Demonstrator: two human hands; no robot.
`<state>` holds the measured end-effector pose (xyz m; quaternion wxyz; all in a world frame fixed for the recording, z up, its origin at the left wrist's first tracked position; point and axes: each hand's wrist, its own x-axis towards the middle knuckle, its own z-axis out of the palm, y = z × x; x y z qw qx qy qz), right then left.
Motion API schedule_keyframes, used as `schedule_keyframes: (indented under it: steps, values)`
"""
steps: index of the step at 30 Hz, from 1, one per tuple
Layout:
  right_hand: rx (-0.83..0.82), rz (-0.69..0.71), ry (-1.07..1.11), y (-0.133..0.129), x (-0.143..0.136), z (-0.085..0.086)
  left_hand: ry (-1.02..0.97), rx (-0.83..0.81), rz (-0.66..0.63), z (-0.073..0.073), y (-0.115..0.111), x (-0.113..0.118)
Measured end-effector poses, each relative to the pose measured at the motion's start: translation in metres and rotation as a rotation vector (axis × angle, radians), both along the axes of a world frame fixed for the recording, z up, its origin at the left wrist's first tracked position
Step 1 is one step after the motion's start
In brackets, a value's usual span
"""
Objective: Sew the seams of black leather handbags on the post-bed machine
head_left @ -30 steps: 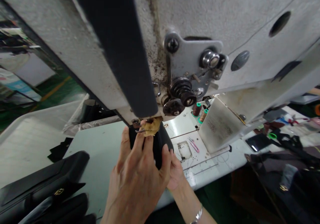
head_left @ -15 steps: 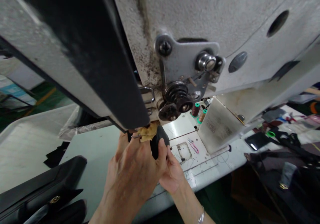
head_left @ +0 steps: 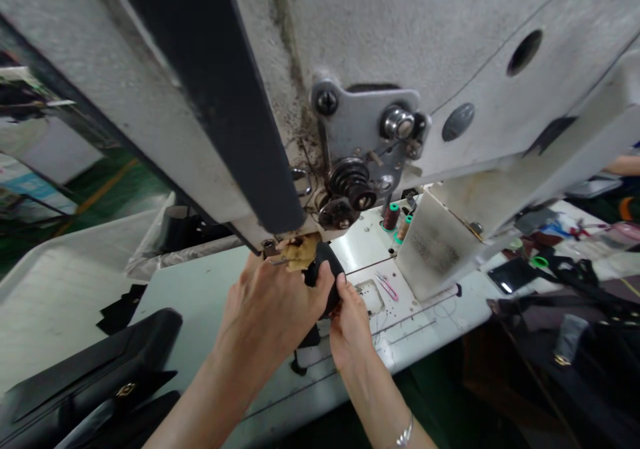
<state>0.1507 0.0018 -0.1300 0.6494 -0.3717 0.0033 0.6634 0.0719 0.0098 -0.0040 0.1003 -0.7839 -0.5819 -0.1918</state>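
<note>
A black leather-like piece (head_left: 331,287) is under the head of a large grey sewing machine (head_left: 350,135). My left hand (head_left: 270,309) grips its near left side, the thumb pressed against it and the other fingers partly hidden. From the right, my right hand (head_left: 353,325) pinches the piece's edge. Just above my left knuckles, a yellowish, worn scrap (head_left: 300,252) hangs at the machine's needle area, and the needle itself is hidden. Part of the black piece also shows below my left hand, over the pale machine table (head_left: 195,295).
Two thread spools (head_left: 391,217) stand behind the machine bed. Pink-handled thread snips (head_left: 387,287) lie right of my hands. A black bag (head_left: 90,375) sits at lower left, near black scraps (head_left: 120,309). Farther right are a phone (head_left: 507,275) and dark bags (head_left: 565,342).
The camera view has shifted a little. Both hands still hold the black piece; my right hand sits slightly lower and farther right on it, and more of the piece shows between them.
</note>
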Motion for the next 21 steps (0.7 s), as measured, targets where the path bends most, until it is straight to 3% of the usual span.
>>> schedule_keyframes:
  steps: [3, 7, 11, 13, 16, 21]
  values:
    - [0.004, -0.011, -0.038, 0.001, -0.001, -0.005, 0.122, 0.063, -0.050, 0.002, -0.017, -0.013]
    - [-0.017, -0.037, -0.096, 0.002, 0.006, -0.013, 0.166, 0.250, -0.237, 0.003, -0.032, -0.038]
    - [-0.004, -0.171, -0.244, 0.001, 0.019, 0.005, 0.096, 0.208, -0.314, 0.007, -0.029, -0.048]
    - [0.129, -0.067, -0.286, 0.000, 0.025, 0.026, 0.036, 0.175, -0.288, 0.009, -0.026, -0.050]
    - [0.269, 0.210, -0.250, 0.004, 0.034, 0.055, -0.027, 0.125, -0.240, 0.011, -0.023, -0.051]
    - [0.247, 0.426, -0.182, 0.017, 0.044, 0.071, -0.002, 0.100, -0.192, 0.016, -0.020, -0.047]
